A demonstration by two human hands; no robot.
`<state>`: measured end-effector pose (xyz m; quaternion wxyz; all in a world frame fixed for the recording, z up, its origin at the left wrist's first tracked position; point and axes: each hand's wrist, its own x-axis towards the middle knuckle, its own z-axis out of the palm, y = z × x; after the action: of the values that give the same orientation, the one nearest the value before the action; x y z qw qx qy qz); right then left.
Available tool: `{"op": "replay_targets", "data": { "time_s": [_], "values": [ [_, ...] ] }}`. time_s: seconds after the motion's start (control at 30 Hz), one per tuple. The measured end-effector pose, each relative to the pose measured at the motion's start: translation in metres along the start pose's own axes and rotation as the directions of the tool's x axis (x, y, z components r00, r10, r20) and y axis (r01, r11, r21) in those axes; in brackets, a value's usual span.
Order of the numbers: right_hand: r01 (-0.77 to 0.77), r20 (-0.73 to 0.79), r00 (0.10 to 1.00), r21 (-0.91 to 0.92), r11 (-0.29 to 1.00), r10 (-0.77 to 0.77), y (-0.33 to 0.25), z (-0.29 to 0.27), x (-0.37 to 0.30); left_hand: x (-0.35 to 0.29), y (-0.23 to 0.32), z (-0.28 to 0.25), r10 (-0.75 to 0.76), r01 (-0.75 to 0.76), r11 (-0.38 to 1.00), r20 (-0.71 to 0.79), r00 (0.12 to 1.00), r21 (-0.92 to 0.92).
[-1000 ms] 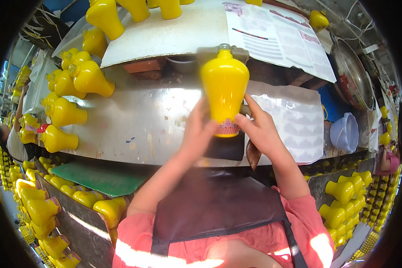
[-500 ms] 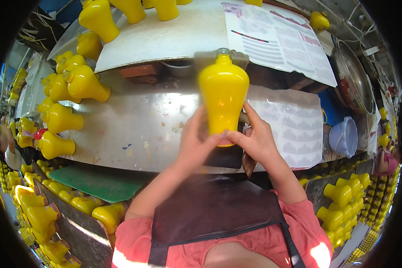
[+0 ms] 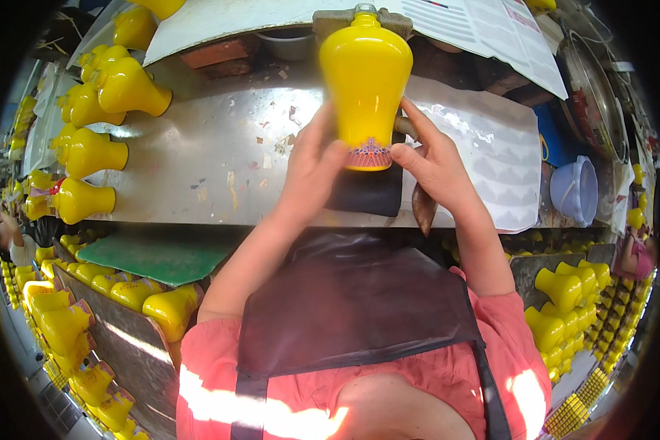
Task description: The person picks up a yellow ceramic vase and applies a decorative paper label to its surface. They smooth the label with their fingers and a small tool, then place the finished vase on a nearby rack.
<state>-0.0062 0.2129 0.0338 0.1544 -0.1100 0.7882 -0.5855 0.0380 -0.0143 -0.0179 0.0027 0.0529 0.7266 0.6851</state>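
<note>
A glossy yellow vase-shaped bottle lies with its clear-rimmed neck away from me, on a brownish, worn-looking support block. Around its base end runs a patterned red and blue decal band. My left hand is curved against the bottle's left side, thumb beside the band. On the other side, my right hand grips the bottle, its thumb at the band's right edge. A brown flat pointed piece sticks out below my right palm, apparently tucked in the fingers. Under the base is a black pad.
More yellow bottles line the bench's left side. White decal sheets lie on the metal bench at right, near a light-blue bucket. A green board and bottles stand below left; stacked bottles are at lower right.
My thumbs have moved apart from the middle of the decal to its two sides, so the band shows across the base. The whole scene has shifted upward in view.
</note>
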Motion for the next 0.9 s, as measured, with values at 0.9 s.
{"op": "replay_targets", "data": {
  "time_s": [0.9],
  "values": [
    [-0.031,-0.056,0.998,-0.008,0.999,0.031,-0.004,0.010,-0.001,0.003,0.008,0.012,-0.056,0.049,0.993,-0.066,0.996,-0.107]
  ]
}}
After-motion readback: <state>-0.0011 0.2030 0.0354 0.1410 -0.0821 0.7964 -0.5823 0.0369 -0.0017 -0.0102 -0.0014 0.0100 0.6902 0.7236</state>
